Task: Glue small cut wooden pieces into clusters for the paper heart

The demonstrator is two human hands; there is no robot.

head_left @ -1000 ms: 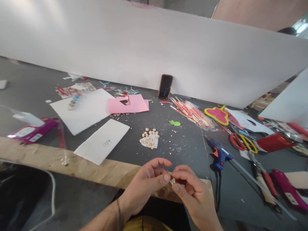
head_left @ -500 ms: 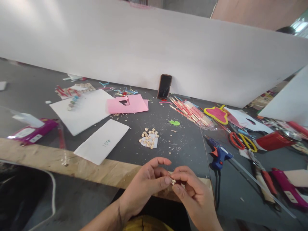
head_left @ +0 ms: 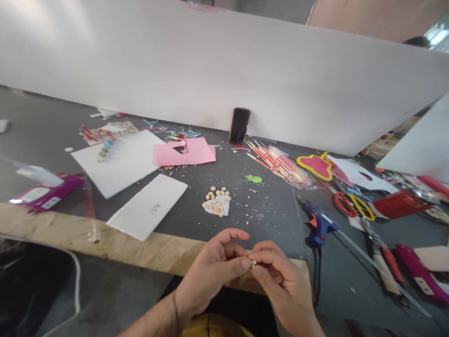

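Note:
Between the fingertips of both hands sits a tiny cluster of pale beige beads [head_left: 253, 264], shaped like a small flower and partly covered by the fingers. My left hand [head_left: 219, 267] pinches it from the left with thumb and fingers. From the right, my right hand [head_left: 280, 276] closes thumb and index finger on it. Both hands are over the table's front edge. Just beyond them, several similar pale flower clusters [head_left: 220, 193] lie on and around a small white card piece [head_left: 221, 207].
A blue glue gun [head_left: 319, 227] lies right of my hands, with scissors [head_left: 351, 206] and pliers [head_left: 380, 248] beyond. A white numbered card [head_left: 149, 206] and pink paper [head_left: 185, 152] lie left. A phone [head_left: 240, 126] leans on the white partition [head_left: 175, 70].
The fingers have shifted slightly around the bead cluster, and the right thumb has moved up so it covers more of it. Everything on the table stays put.

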